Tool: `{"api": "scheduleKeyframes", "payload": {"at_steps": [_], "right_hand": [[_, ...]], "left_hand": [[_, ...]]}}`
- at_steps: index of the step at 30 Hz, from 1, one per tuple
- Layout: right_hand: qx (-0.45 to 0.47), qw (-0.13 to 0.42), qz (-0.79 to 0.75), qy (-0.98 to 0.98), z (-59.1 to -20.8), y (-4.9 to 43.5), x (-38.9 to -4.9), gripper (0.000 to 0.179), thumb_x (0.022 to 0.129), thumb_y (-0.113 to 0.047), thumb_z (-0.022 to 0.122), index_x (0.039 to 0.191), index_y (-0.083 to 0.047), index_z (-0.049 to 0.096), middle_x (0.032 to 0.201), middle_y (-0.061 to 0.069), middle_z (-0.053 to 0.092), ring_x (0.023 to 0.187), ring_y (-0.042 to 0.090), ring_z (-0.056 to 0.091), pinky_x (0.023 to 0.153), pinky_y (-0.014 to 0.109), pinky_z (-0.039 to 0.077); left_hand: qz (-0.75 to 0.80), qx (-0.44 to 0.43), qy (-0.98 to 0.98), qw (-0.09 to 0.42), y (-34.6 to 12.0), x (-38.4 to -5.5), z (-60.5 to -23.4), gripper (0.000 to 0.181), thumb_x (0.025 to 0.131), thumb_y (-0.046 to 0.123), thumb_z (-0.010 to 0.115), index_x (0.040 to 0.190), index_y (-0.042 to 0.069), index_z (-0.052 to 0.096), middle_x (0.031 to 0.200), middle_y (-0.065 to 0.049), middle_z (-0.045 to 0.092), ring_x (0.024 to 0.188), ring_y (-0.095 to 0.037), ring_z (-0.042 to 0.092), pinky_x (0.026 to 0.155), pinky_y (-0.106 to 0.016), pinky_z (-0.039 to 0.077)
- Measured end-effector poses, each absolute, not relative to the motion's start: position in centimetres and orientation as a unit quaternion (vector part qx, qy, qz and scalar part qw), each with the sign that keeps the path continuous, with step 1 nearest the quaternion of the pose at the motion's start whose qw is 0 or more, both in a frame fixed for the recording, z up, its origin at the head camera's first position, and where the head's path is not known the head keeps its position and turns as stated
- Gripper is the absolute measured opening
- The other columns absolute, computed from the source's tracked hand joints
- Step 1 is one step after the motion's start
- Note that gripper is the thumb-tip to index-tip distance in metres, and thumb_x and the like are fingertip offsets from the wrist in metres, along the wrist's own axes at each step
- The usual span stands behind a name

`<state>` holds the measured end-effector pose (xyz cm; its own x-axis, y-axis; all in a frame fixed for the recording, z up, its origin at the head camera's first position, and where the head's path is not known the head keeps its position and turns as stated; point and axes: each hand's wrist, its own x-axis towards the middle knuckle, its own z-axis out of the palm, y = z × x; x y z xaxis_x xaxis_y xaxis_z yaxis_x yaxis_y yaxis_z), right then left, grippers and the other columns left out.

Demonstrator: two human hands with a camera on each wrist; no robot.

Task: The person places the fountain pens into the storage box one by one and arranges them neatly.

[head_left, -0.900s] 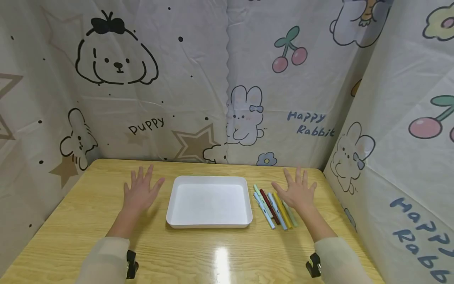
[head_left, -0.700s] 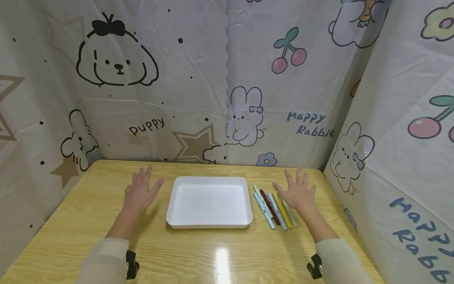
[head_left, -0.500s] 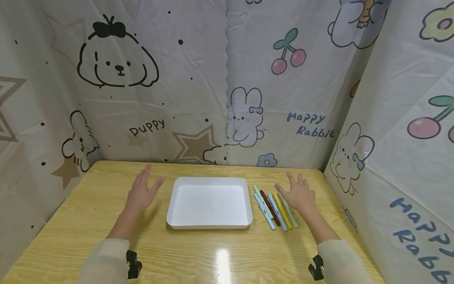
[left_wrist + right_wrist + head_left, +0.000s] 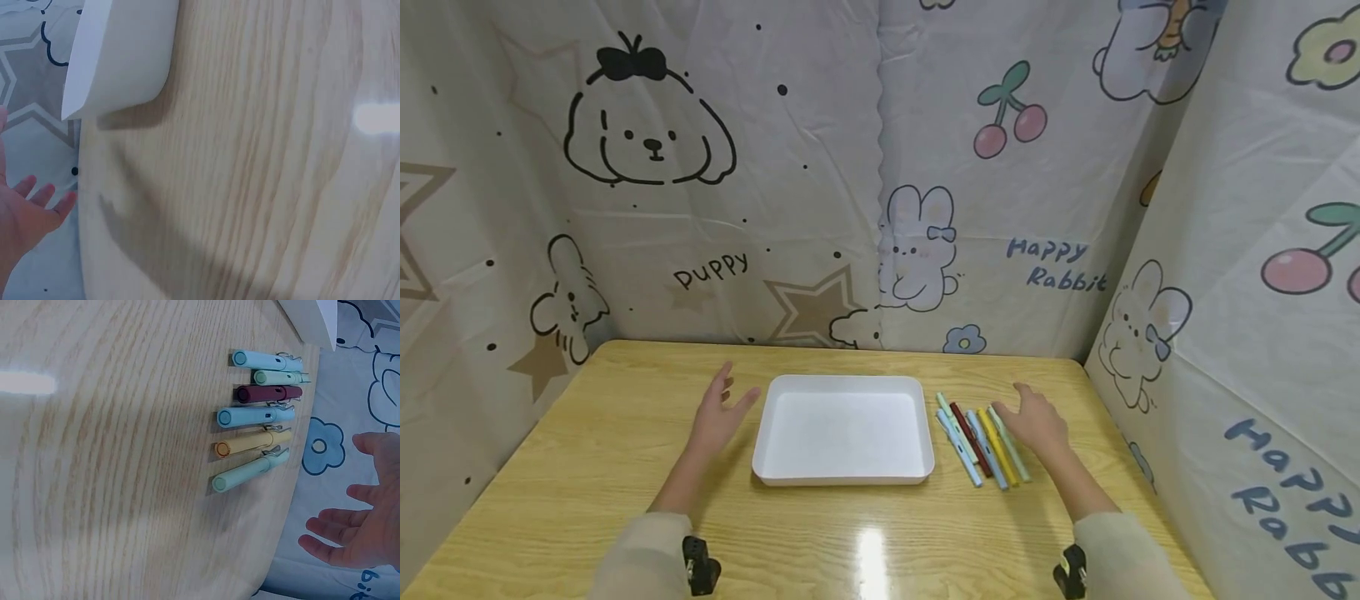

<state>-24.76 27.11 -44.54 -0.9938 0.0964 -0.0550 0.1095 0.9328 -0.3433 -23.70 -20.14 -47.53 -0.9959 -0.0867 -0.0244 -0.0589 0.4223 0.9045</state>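
A shallow white tray (image 4: 842,481) lies on the table, with several capped pens in a slanted row at its right. In the right wrist view these are two light blue pens (image 4: 256,416), two pale green pens (image 4: 250,471), a dark red pen (image 4: 262,394) and a yellow pen (image 4: 250,442), each with its clip end pointing away. My left hand (image 4: 718,421) hovers just left of the tray, fingers spread and holding nothing. On the other side, my right hand (image 4: 1037,423) is above the table beside the outermost green pen, fingers loosely bent, nothing in its grasp.
The wooden table (image 4: 775,542) ends at the back against a patterned cloth (image 4: 820,208). More of this cloth hangs at both sides, with the right panel (image 4: 1247,375) close beyond the right hand. Each sleeve carries a black wrist mount (image 4: 702,567).
My left hand has moved right and nearer the tray, turning more onto its side. My right hand has drawn slightly back toward me, its fingers less spread. Tray and pens stay put.
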Motion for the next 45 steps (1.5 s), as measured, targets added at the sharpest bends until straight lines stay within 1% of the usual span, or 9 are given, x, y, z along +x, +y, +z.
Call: {"api": "scheduleKeyframes", "payload": {"at_steps": [4,12,17,21,26,27,33,37,45], "right_hand": [[0.060,0.036,-0.202,0.977,-45.1,27.3,-24.7,0.069,0.092,-0.046,0.044,0.142,0.000,0.032,0.135,0.031,0.044,0.119,0.048,0.046,0.087,0.057,0.044],[0.076,0.046,-0.233,0.968,-46.2,27.6,-24.4,0.060,0.094,-0.037,0.046,0.138,0.003,0.037,0.135,0.031,0.045,0.120,0.048,0.044,0.094,0.057,0.040],[0.070,0.038,-0.252,0.964,-47.0,27.8,-24.3,0.055,0.093,-0.032,0.048,0.134,0.004,0.043,0.126,0.031,0.052,0.114,0.045,0.051,0.090,0.054,0.044],[0.071,0.037,-0.266,0.961,-47.8,27.9,-24.3,0.052,0.092,-0.029,0.050,0.131,0.005,0.046,0.119,0.029,0.057,0.106,0.041,0.056,0.085,0.051,0.047],[0.083,0.039,-0.273,0.958,-48.9,28.0,-24.7,0.050,0.091,-0.028,0.052,0.128,0.005,0.048,0.114,0.027,0.061,0.099,0.036,0.059,0.083,0.050,0.047],[0.086,0.040,-0.273,0.957,-49.0,28.0,-24.8,0.050,0.091,-0.028,0.052,0.128,0.005,0.049,0.115,0.027,0.060,0.100,0.036,0.059,0.083,0.049,0.047],[0.098,0.044,-0.272,0.956,-49.6,27.9,-25.0,0.048,0.090,-0.027,0.052,0.126,0.004,0.051,0.125,0.028,0.055,0.106,0.040,0.057,0.087,0.051,0.045],[0.098,0.043,-0.275,0.955,-49.9,27.9,-25.0,0.046,0.091,-0.026,0.053,0.125,0.005,0.052,0.125,0.029,0.055,0.104,0.039,0.057,0.085,0.051,0.046],[0.099,0.039,-0.277,0.955,-50.4,28.1,-25.0,0.045,0.091,-0.025,0.053,0.124,0.006,0.053,0.123,0.029,0.056,0.100,0.037,0.059,0.082,0.049,0.047]], "left_hand": [[-0.567,0.061,-0.821,0.002,-19.3,-23.7,-48.2,0.082,0.092,0.043,0.054,0.152,0.015,0.004,0.152,-0.024,0.020,0.137,-0.043,0.023,0.109,-0.053,0.030],[-0.583,0.098,-0.806,-0.008,-18.2,-24.2,-50.3,0.078,0.091,0.040,0.057,0.150,0.010,0.017,0.149,-0.022,0.029,0.136,-0.040,0.029,0.109,-0.049,0.032],[-0.593,0.113,-0.797,-0.006,-17.9,-24.1,-51.2,0.073,0.091,0.035,0.058,0.149,0.010,0.021,0.148,-0.021,0.031,0.135,-0.038,0.033,0.108,-0.047,0.034],[-0.601,0.107,-0.792,0.005,-17.6,-23.7,-51.6,0.072,0.090,0.033,0.060,0.147,0.006,0.025,0.145,-0.023,0.034,0.132,-0.040,0.036,0.108,-0.047,0.034],[-0.611,0.103,-0.785,0.026,-17.1,-23.3,-52.0,0.070,0.088,0.032,0.062,0.144,0.004,0.031,0.142,-0.025,0.037,0.129,-0.041,0.039,0.106,-0.048,0.036],[-0.604,0.103,-0.789,0.036,-16.9,-23.3,-52.0,0.069,0.088,0.033,0.063,0.143,0.004,0.033,0.140,-0.026,0.039,0.127,-0.041,0.041,0.104,-0.047,0.039],[-0.608,0.100,-0.787,0.038,-16.5,-23.6,-52.5,0.063,0.090,0.023,0.061,0.143,0.005,0.033,0.139,-0.024,0.040,0.127,-0.039,0.042,0.102,-0.046,0.041],[-0.616,0.104,-0.781,0.021,-16.6,-24.0,-52.9,0.060,0.091,0.014,0.058,0.144,0.005,0.031,0.142,-0.022,0.038,0.130,-0.037,0.041,0.104,-0.046,0.039],[-0.604,0.101,-0.790,0.020,-16.5,-23.9,-53.1,0.059,0.091,0.011,0.057,0.144,0.004,0.032,0.142,-0.023,0.040,0.129,-0.036,0.043,0.103,-0.045,0.040]]}}
